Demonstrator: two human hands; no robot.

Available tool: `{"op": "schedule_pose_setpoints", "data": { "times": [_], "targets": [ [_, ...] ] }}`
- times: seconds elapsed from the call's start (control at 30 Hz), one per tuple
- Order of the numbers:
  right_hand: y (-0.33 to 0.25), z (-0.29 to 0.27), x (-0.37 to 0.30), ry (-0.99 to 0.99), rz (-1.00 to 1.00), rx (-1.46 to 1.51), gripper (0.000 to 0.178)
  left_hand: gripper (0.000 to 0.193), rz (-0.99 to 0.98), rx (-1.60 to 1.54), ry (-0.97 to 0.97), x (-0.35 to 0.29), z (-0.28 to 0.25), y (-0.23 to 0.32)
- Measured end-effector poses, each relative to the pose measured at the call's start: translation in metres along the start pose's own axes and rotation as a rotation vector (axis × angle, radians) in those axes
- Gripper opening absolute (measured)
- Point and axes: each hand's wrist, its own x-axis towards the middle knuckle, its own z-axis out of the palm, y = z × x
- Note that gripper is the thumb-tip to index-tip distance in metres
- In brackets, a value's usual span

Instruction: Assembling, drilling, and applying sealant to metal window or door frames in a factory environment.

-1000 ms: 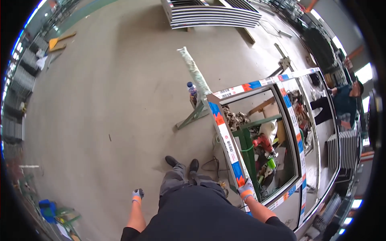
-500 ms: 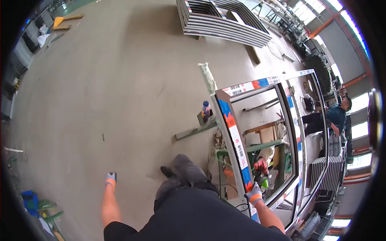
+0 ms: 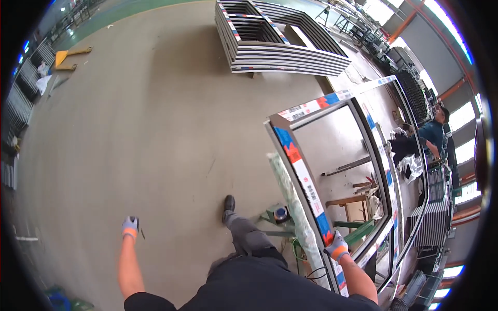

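My right hand point(image 3: 338, 245), in a grey and orange glove, is closed around the near long side of a large window frame point(image 3: 308, 187). The frame is brown and silver, has dividing bars, and carries red, white and blue protective tape. It extends away to my right, and the floor shows through its openings. My left hand point(image 3: 130, 226), gloved alike, hangs low to the left, apart from everything; its fingers look curled with nothing visible in them. A wrapped, padded bar point(image 3: 290, 194) runs beside and below the frame's near side.
A stack of similar frames point(image 3: 290, 58) lies ahead. Beyond my frame, another person point(image 3: 433, 137) stands at the right, an arm near its far side. A bottle point(image 3: 280, 213) sits on a green stand by my legs. A yellow pallet jack point(image 3: 62, 59) stands far left.
I have stepped forward, one foot now extended ahead. The window frame has moved forward with my right hand, past the padded bar and bottle. The frame stack appears nearer.
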Motion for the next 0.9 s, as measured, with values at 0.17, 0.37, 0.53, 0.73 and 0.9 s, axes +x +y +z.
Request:
{"op": "schedule_pose_setpoints", "data": {
  "times": [0.17, 0.37, 0.53, 0.73, 0.9],
  "targets": [
    [-0.166, -0.091, 0.118, 0.017, -0.016, -0.012, 0.079, 0.033, -0.160, 0.056, -0.292, 0.098, -0.003, 0.079],
    [-0.369, -0.194, 0.257, -0.002, -0.079, -0.018, 0.065, 0.032, -0.351, -0.024, -0.393, 0.239, 0.010, 0.099],
    [-0.566, -0.297, 0.357, -0.026, -0.093, -0.069, 0.077, 0.032, -0.109, -0.103, -0.200, 0.451, -0.027, 0.277],
    [-0.737, -0.418, 0.498, -0.060, -0.039, -0.089, 0.074, 0.061, 1.302, -0.078, 0.158, 0.662, -0.258, 0.869],
    [-0.881, -0.518, 0.616, -0.042, -0.106, -0.061, 0.064, 0.076, 1.914, 0.262, 0.097, 0.820, -0.267, 1.164]
  ]
}}
